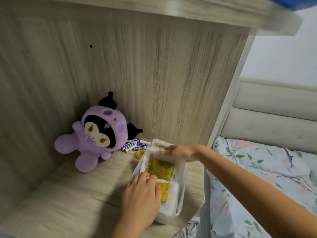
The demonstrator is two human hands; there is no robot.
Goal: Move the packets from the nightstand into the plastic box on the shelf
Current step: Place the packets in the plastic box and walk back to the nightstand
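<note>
A clear plastic box (181, 170) stands on the wooden shelf (72, 203) near its right edge. Inside lie white packets with yellow patterned fronts: one flat in the middle (162, 168), another (167, 189) nearer me. My left hand (142, 193) reaches into the near end of the box, fingertips pressing on the packets. My right hand (178, 151) grips the far end of the box, thumb over its rim, beside a white packet edge (158, 143) that stands up there.
A purple plush toy (96, 134) leans in the back corner of the shelf. Several batteries (135, 146) and a yellow ring (139, 154) lie between toy and box. A bed with floral sheets (264, 186) and a padded headboard (274, 117) is on the right.
</note>
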